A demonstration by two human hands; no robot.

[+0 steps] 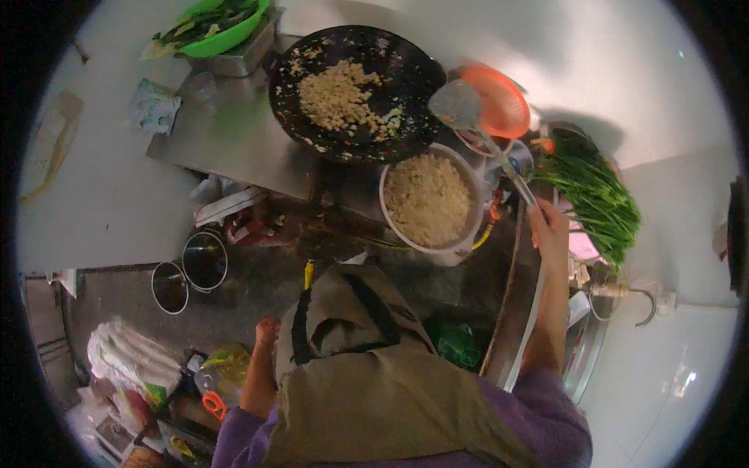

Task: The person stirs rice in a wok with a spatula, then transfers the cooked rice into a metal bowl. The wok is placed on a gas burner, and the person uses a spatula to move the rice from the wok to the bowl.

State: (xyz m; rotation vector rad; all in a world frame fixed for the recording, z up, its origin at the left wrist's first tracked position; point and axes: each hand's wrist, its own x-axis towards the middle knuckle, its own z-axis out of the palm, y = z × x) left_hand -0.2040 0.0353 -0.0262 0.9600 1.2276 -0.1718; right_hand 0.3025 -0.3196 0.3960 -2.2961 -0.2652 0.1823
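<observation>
My right hand [549, 228] grips the handle of a metal cooking ladle [456, 105], whose broad head hangs at the right rim of a black wok [409, 76]. A loose heap of fried rice [336, 96], flecked with bits of vegetable, lies in the wok, with grains stuck around its sides. Directly below the wok, a white bowl [383, 202] is filled with more rice [430, 202]. Low by the side of my apron [374, 403] hangs my left hand [267, 330]; its fingers are too small and blurred to make out.
An orange plastic strainer [506, 108] stands just behind the ladle. Long green leafy vegetables [597, 193] lie to the right. At upper left, a green basin [234, 35] of leaves rests on a metal container [248, 58]. A steel counter [234, 134] extends left of the wok.
</observation>
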